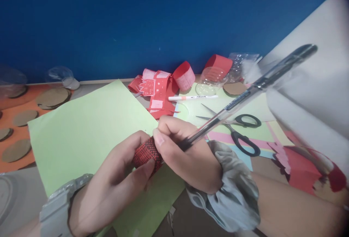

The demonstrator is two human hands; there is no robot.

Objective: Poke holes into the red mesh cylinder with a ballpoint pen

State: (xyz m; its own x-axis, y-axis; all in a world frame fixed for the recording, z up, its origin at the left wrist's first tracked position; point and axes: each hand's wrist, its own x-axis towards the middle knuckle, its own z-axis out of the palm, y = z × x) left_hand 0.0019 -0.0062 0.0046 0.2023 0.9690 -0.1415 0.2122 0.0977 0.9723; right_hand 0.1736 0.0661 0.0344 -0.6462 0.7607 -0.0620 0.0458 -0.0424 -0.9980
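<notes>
Left hand (117, 177) grip: pinching small red piece (145, 154), black-crosshatched, above light-green paper sheet (87, 128) | right hand (188, 155) grip: clasping clear-barrelled black pen (231, 105), fingertips touching piece

On the table (81, 93), a sheet (87, 128) lies left of the fingers (166, 148), discs (53, 97) farther left, scissors (231, 125) right, a marker (191, 98) beyond.

Two hands holding red-and-black patterned piece (147, 154), pen (231, 106) in right hand (188, 153), open scissors (231, 126)
</notes>
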